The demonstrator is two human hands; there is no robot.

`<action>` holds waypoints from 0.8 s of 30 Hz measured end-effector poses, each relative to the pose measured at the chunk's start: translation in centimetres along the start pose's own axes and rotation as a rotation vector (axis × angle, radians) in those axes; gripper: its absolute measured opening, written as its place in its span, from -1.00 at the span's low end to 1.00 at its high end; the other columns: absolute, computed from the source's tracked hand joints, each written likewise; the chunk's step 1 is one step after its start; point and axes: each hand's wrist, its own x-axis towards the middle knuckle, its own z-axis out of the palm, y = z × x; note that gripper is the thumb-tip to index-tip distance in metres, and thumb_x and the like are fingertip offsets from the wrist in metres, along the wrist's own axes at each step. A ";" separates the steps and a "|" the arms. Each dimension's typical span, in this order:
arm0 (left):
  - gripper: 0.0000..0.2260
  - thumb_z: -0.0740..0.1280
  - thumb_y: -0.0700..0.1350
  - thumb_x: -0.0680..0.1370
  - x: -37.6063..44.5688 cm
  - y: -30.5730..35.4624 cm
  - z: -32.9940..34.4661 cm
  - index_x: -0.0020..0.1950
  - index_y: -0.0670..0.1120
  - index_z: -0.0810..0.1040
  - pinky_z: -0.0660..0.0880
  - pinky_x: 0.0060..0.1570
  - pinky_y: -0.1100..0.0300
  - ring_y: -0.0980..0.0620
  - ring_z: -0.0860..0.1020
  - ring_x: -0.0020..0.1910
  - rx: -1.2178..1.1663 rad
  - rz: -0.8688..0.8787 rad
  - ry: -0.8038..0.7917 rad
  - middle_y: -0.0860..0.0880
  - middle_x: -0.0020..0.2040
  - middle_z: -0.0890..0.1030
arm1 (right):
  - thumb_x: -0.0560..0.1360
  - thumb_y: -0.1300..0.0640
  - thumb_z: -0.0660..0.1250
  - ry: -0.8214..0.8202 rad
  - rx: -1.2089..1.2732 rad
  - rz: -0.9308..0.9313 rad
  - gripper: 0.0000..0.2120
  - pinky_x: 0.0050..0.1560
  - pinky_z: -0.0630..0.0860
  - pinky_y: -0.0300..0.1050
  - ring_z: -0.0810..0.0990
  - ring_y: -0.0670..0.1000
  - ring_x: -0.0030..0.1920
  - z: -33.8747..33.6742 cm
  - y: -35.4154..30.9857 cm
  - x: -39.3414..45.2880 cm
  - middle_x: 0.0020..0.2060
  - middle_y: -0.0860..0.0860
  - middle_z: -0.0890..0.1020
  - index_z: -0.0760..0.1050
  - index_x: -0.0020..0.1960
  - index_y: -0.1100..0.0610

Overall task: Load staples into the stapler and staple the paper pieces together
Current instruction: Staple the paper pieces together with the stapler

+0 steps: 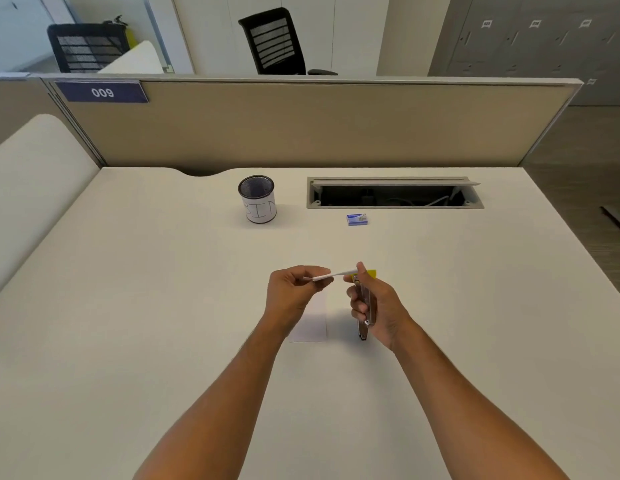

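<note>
Right hand (377,303): fingers wrapped round the stapler (364,306), held above the desk (128,306), yellow nose pointing away.
Left hand (294,289): pinches the paper pieces (331,274), whose far end reaches the stapler's nose.
Below the hands: white sheet (313,323) flat on the desk.
Farther back: blue staple box (356,219), print unreadable; mesh pen cup (257,199) with handwritten label, letters unclear; open cable hatch (393,192).
Partition sign (101,92): "009".

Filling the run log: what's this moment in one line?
left hand: pinches white paper pieces | right hand: grips yellow-tipped metal stapler | paper at stapler mouth
</note>
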 end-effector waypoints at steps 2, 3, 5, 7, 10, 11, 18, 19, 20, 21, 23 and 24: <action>-0.85 0.51 -0.38 0.45 0.0 -0.2 -0.3 -0.02 -0.23 0.75 0.60 -0.04 0.30 0.02 0.72 -0.06 0.009 0.019 0.020 -0.08 -0.09 0.76 | 0.50 -0.26 0.40 -0.010 -0.009 0.001 -0.50 -0.51 0.27 -0.22 0.29 -0.07 -0.48 0.3 0.0 0.3 -0.31 0.05 0.54 0.57 0.07 0.19; -0.82 0.49 -0.42 0.44 -0.1 -0.3 -0.4 0.00 -0.25 0.74 0.60 -0.03 0.30 0.05 0.72 -0.05 0.019 0.029 0.020 -0.09 -0.08 0.76 | 0.52 -0.25 0.40 -0.019 0.000 -0.002 -0.55 -0.51 0.27 -0.22 0.29 -0.07 -0.48 0.3 0.1 0.4 -0.29 0.06 0.56 0.59 0.02 0.17; -0.75 0.44 -0.49 0.43 -0.1 -0.5 -0.7 0.00 -0.23 0.74 0.59 0.03 0.29 0.08 0.71 -0.01 0.046 0.042 0.017 -0.07 -0.05 0.75 | 0.52 -0.19 0.42 -0.036 0.053 0.003 -0.65 -0.52 0.26 -0.23 0.28 -0.07 -0.49 0.5 0.1 0.6 -0.30 0.04 0.56 0.58 -0.10 0.11; -0.70 0.42 -0.49 0.43 -0.2 -0.7 -0.9 -0.02 -0.15 0.76 0.56 0.07 0.32 0.11 0.70 0.02 0.104 0.059 0.022 0.02 -0.04 0.75 | 0.45 -0.09 0.50 -0.026 0.090 0.004 -0.72 -0.52 0.24 -0.23 0.27 -0.08 -0.49 0.6 0.2 0.9 -0.32 -0.01 0.47 0.59 -0.08 0.12; -0.61 0.34 -0.52 0.42 -0.3 -0.9 -1.2 -0.06 -0.08 0.77 0.56 0.03 0.31 0.12 0.69 0.05 0.164 0.074 0.023 0.10 -0.03 0.75 | 0.36 0.18 0.56 0.025 0.008 -0.053 -0.70 -0.51 0.21 -0.23 0.27 -0.09 -0.49 0.8 0.6 1.2 -0.37 -0.01 0.40 0.63 0.06 0.24; -0.59 0.30 -0.53 0.42 -0.3 -0.9 -1.3 -0.05 -0.08 0.77 0.56 0.01 0.31 0.12 0.69 0.04 0.171 0.074 0.023 0.10 -0.04 0.74 | 0.37 0.27 0.54 0.037 -0.005 -0.071 -0.71 -0.52 0.21 -0.23 0.28 -0.09 -0.50 0.8 0.8 1.3 -0.40 -0.01 0.42 0.63 0.06 0.27; -0.67 0.25 -0.39 0.59 -0.6 -0.9 -2.1 0.27 -0.14 0.63 0.66 -0.05 0.10 -0.07 0.72 -0.04 -0.086 -0.101 0.041 -0.14 0.00 0.74 | 0.43 0.40 0.49 0.113 -0.013 -0.133 -0.83 -0.53 0.28 -0.25 0.35 -0.10 -0.51 0.8 1.4 1.7 -0.39 0.00 0.55 0.65 0.00 0.26; -0.70 0.28 -0.34 0.60 -0.7 -0.9 -2.2 0.27 -0.12 0.62 0.65 -0.09 0.11 -0.07 0.71 -0.07 -0.141 -0.150 0.039 -0.13 -0.02 0.74 | 0.43 0.39 0.49 0.116 -0.019 -0.138 -0.83 -0.53 0.29 -0.24 0.35 -0.10 -0.51 0.8 1.5 1.7 -0.38 0.01 0.56 0.65 0.00 0.25; -0.74 0.34 -0.27 0.60 -0.8 -1.0 -2.3 0.27 -0.10 0.62 0.64 -0.12 0.12 -0.05 0.71 -0.10 -0.171 -0.187 0.035 -0.10 -0.06 0.73 | 0.43 0.39 0.50 0.118 -0.024 -0.141 -0.83 -0.53 0.29 -0.24 0.36 -0.09 -0.50 0.8 1.6 1.7 -0.38 0.01 0.55 0.65 0.00 0.25; -0.76 0.41 -0.20 0.59 -0.9 -1.2 -2.3 0.26 -0.08 0.63 0.63 -0.13 0.12 -0.02 0.69 -0.11 -0.180 -0.207 0.026 -0.07 -0.11 0.72 | 0.42 0.38 0.50 0.117 -0.028 -0.141 -0.83 -0.52 0.29 -0.24 0.36 -0.09 -0.50 0.8 1.6 1.7 -0.38 0.02 0.54 0.65 -0.01 0.24; -0.73 0.49 -0.16 0.53 -1.1 -1.4 -2.2 0.23 -0.06 0.64 0.62 -0.16 0.13 0.02 0.67 -0.13 -0.158 -0.210 0.004 -0.09 -0.18 0.67 | 0.42 0.36 0.51 0.102 -0.032 -0.137 -0.83 -0.52 0.30 -0.23 0.36 -0.09 -0.49 0.8 1.7 1.7 -0.38 0.01 0.53 0.65 -0.01 0.22; -0.73 0.51 -0.18 0.52 -1.2 -1.6 -2.0 0.21 -0.06 0.65 0.61 -0.18 0.13 0.01 0.64 -0.16 -0.135 -0.203 -0.002 -0.12 -0.20 0.63 | 0.42 0.35 0.52 0.093 -0.032 -0.135 -0.82 -0.51 0.30 -0.23 0.36 -0.09 -0.49 0.9 1.8 1.7 -0.39 -0.01 0.53 0.65 0.00 0.22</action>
